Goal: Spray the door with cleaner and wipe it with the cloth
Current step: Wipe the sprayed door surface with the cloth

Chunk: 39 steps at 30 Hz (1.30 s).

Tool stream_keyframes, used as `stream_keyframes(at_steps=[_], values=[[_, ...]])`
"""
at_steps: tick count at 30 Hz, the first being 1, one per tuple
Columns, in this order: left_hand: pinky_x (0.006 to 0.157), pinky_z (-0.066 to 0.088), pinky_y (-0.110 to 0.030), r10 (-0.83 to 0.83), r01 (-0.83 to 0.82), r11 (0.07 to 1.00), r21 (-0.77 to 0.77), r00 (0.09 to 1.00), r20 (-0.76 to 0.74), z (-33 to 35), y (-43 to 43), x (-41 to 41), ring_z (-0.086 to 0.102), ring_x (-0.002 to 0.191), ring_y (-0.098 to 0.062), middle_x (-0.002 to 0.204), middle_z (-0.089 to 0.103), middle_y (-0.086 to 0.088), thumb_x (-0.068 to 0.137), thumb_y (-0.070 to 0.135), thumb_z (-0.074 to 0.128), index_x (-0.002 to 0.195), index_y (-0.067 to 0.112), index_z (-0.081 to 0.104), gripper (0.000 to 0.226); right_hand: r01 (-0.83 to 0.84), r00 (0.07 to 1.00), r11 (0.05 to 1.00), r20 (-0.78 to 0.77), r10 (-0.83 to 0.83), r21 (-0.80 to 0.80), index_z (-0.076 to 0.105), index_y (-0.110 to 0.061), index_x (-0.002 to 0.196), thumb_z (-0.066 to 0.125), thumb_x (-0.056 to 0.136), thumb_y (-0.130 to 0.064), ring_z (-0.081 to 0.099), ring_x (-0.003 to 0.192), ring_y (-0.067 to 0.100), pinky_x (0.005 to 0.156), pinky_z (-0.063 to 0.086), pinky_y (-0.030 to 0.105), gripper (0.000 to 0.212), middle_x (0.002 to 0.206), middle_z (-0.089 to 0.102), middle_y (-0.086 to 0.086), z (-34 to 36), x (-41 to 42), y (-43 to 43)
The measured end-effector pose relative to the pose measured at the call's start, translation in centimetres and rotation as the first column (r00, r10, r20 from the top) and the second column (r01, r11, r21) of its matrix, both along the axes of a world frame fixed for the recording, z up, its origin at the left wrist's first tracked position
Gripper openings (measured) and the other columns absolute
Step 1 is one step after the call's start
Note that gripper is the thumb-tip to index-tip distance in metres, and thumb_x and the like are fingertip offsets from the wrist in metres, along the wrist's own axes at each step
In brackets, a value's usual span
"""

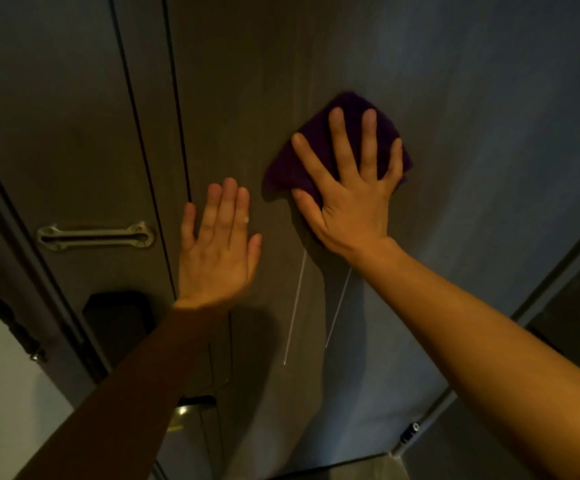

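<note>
— Two hands flat on the door point(454, 98)! Where's the cloth?

— Purple cloth point(302, 161) pinned to the door under the right hand point(347, 199), fingers spread wide over it.

— And the other one?

— Left hand point(217, 247) presses bare on the door, palm open, fingers together, just left of the cloth. Metal latch point(96, 235) sits farther left.

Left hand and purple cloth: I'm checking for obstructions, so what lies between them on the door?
Only bare door surface shows between the left hand and the purple cloth in the head view.
</note>
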<state>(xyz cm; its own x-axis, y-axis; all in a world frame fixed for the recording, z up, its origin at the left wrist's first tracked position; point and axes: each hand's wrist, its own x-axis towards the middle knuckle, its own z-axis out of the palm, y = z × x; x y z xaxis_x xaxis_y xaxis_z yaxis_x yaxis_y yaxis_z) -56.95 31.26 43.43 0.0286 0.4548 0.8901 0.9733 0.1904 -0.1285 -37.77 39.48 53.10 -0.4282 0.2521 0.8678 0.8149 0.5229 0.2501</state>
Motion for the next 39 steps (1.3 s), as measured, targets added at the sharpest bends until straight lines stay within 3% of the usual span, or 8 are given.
stream_keyframes(at_steps=[4, 12, 16, 19, 23, 27, 31, 39], values=[[0.126, -0.010, -0.045, -0.019, 0.018, 1.000, 0.020, 0.999, 0.040, -2.9, 0.1, -0.2, -0.017, 0.156, -0.019, 0.167, -0.011, -0.008, 0.107, 0.041, 0.033, 0.161, 0.010, -0.002, 0.071, -0.016, 0.998, 0.999, 0.056, 0.013, 0.044, 0.030, -0.039, 0.155, 0.038, 0.101, -0.061, 0.020, 0.151, 0.042, 0.115, 0.022, 0.071, 0.060, 0.164, 0.022, 0.006, -7.4, 0.2, 0.7], [0.127, -0.007, -0.044, 0.005, -0.008, 0.999, 0.042, 0.998, 0.070, -7.3, -0.2, -0.6, -0.015, 0.155, -0.019, 0.170, 0.008, -0.014, 0.107, 0.040, 0.036, 0.161, 0.011, -0.002, 0.072, -0.064, 0.981, 0.998, 0.182, 0.061, 0.010, 0.011, -0.032, 0.160, 0.042, 0.103, -0.048, -0.008, 0.158, 0.021, 0.115, 0.018, 0.046, 0.068, 0.167, 0.018, -0.004, -20.7, 1.9, 1.0], [0.126, -0.010, -0.043, 0.031, -0.034, 0.998, 0.055, 0.997, 0.067, -7.3, -0.2, -0.4, -0.012, 0.155, -0.020, 0.169, 0.010, -0.017, 0.107, 0.042, 0.032, 0.162, 0.009, 0.003, 0.071, -0.253, 0.951, 0.952, 0.138, 0.277, -0.170, 0.028, -0.021, 0.157, 0.050, 0.100, -0.037, 0.004, 0.157, 0.016, 0.108, 0.029, 0.040, 0.063, 0.163, 0.023, 0.000, -21.6, 3.6, -0.4], [0.126, -0.011, -0.044, 0.024, -0.028, 0.998, 0.048, 0.996, 0.089, -7.9, -0.3, 0.0, -0.010, 0.154, -0.022, 0.169, 0.009, -0.019, 0.106, 0.043, 0.034, 0.162, 0.008, 0.002, 0.073, -0.324, 0.945, 0.934, -0.011, 0.326, -0.150, 0.030, -0.014, 0.154, 0.048, 0.102, -0.035, 0.008, 0.156, 0.017, 0.101, 0.033, 0.037, 0.059, 0.162, 0.027, 0.006, -18.2, 5.0, -1.1], [0.125, -0.012, -0.044, 0.001, -0.003, 1.000, 0.013, 0.993, 0.121, -10.8, -0.5, 0.4, -0.015, 0.155, -0.021, 0.169, 0.008, -0.020, 0.104, 0.042, 0.039, 0.161, 0.010, -0.005, 0.079, -0.210, 0.972, 0.977, -0.116, 0.203, -0.046, 0.031, -0.013, 0.155, 0.041, 0.105, -0.038, 0.018, 0.153, 0.034, 0.106, 0.031, 0.041, 0.057, 0.163, 0.030, 0.020, -12.1, 6.0, 0.7], [0.125, -0.014, -0.042, -0.009, 0.010, 1.000, -0.003, 0.990, 0.142, -15.1, -0.8, 0.6, -0.020, 0.155, -0.019, 0.169, 0.006, -0.018, 0.102, 0.042, 0.039, 0.162, 0.008, 0.001, 0.078, -0.023, 0.998, 0.999, -0.052, 0.024, 0.024, 0.026, -0.035, 0.158, 0.033, 0.104, -0.058, 0.015, 0.155, 0.038, 0.118, 0.020, 0.057, 0.059, 0.167, 0.023, 0.012, -10.7, 5.1, 2.1], [0.126, -0.011, -0.043, -0.030, 0.027, 0.999, 0.030, 0.991, 0.130, -18.5, -0.8, 0.5, -0.014, 0.156, -0.020, 0.170, 0.006, -0.017, 0.102, 0.040, 0.042, 0.162, 0.007, 0.006, 0.077, 0.029, 0.997, 0.998, -0.072, -0.026, 0.054, 0.019, -0.044, 0.157, 0.025, 0.103, -0.063, 0.010, 0.155, 0.043, 0.118, 0.011, 0.068, 0.058, 0.169, 0.016, 0.009, -13.4, 3.9, 2.2], [0.127, -0.005, -0.051, -0.021, 0.018, 0.998, 0.055, 0.998, 0.054, -19.3, -0.7, 0.3, -0.009, 0.158, -0.027, 0.171, -0.008, -0.015, 0.104, 0.048, 0.036, 0.161, 0.008, -0.005, 0.081, -0.001, 1.000, 0.993, 0.008, 0.000, 0.115, 0.022, -0.039, 0.158, 0.023, 0.105, -0.057, 0.012, 0.156, 0.039, 0.119, 0.015, 0.066, 0.056, 0.169, 0.020, 0.007, -26.6, 4.4, 2.9]])
